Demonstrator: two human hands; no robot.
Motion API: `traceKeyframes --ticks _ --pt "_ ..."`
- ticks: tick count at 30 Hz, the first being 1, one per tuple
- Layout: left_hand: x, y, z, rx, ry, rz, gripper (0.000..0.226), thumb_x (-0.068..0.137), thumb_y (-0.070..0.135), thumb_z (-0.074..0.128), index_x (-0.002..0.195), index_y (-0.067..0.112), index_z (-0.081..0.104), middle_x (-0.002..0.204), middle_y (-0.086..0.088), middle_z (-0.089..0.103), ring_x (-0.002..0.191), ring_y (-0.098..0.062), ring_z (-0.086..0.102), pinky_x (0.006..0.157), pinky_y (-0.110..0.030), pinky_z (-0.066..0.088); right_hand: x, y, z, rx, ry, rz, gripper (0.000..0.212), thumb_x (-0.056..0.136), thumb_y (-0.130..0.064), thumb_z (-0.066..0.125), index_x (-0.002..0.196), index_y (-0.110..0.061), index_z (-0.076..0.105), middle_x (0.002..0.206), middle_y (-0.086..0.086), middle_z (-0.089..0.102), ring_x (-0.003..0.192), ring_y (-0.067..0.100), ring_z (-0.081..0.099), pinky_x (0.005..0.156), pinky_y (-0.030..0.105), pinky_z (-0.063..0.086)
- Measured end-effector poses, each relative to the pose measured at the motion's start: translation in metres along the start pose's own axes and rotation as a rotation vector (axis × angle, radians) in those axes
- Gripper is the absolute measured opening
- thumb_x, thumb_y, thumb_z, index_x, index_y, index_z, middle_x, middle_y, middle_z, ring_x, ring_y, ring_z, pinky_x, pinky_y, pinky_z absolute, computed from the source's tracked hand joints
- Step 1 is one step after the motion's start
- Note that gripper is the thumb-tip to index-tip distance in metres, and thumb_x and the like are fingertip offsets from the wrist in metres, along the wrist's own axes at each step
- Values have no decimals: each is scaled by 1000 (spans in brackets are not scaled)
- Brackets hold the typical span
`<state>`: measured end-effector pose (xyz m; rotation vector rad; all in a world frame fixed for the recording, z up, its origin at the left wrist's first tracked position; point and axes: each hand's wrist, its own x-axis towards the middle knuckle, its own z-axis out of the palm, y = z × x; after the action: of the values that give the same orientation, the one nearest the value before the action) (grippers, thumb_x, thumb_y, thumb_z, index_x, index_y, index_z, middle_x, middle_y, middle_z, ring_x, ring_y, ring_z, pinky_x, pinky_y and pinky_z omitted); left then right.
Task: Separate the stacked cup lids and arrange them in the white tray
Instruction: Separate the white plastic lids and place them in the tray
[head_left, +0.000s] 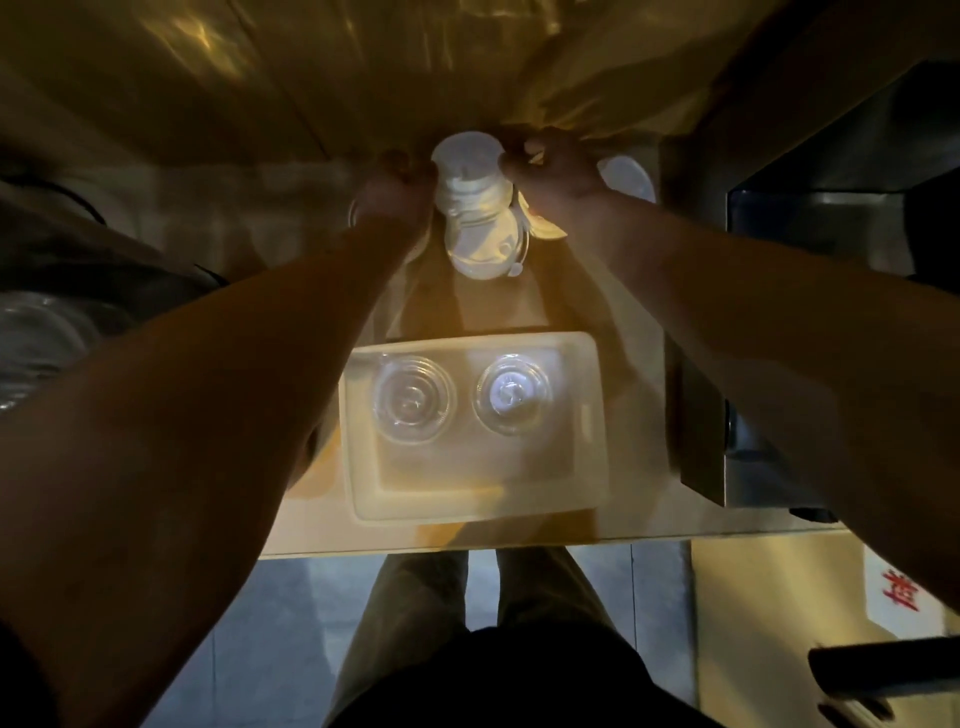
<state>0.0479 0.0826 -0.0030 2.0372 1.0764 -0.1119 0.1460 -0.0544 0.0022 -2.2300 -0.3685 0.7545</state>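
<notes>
A stack of clear plastic cup lids (475, 208) stands at the far side of the counter, tall and leaning a little toward me. My left hand (397, 189) grips its left side and my right hand (553, 171) grips its upper right side near the top lid. Nearer to me lies the white tray (587, 457). Two clear lids rest in its far half: one on the left (414, 400), one on the right (511, 395). The tray's near half holds nothing.
More pale lids (628, 176) lie behind my right hand. A dark steel machine (810, 260) stands at the right. Clear plastic cups (36, 343) sit at the far left. The counter's front edge (467, 545) runs just below the tray.
</notes>
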Motion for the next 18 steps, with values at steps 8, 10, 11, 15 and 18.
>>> traceKeyframes --ticks 8,10,11,15,18 --pt "11 13 5 -42 -61 9 39 101 32 47 130 8 58 135 -12 59 125 -27 54 96 -24 38 19 3 4 151 9 64 21 93 -25 57 75 -34 60 76 -7 57 89 19 58 81 33 50" --pt "12 16 6 -26 -81 24 41 101 34 47 131 10 58 136 -12 59 126 -28 54 99 -26 37 20 2 5 166 2 82 17 93 -26 57 78 -32 62 84 -1 61 94 24 64 87 37 54" --pt "13 18 7 -21 -91 28 41 101 35 47 133 10 57 137 -12 58 127 -28 53 101 -26 36 20 1 5 173 0 94 13 92 -27 57 81 -30 64 86 1 63 95 26 65 89 40 56" --pt "16 17 9 -11 -111 12 46 100 37 46 137 10 52 142 -11 54 130 -26 49 97 -21 33 23 -1 8 220 -11 161 23 93 -24 58 72 -31 54 71 -4 54 81 21 58 82 39 57" --pt "18 18 10 -24 -134 3 46 102 36 44 136 6 52 141 -14 54 130 -27 49 83 -12 29 25 -2 9 227 -5 171 8 93 -24 59 86 -25 62 71 -4 55 83 20 60 82 37 59"
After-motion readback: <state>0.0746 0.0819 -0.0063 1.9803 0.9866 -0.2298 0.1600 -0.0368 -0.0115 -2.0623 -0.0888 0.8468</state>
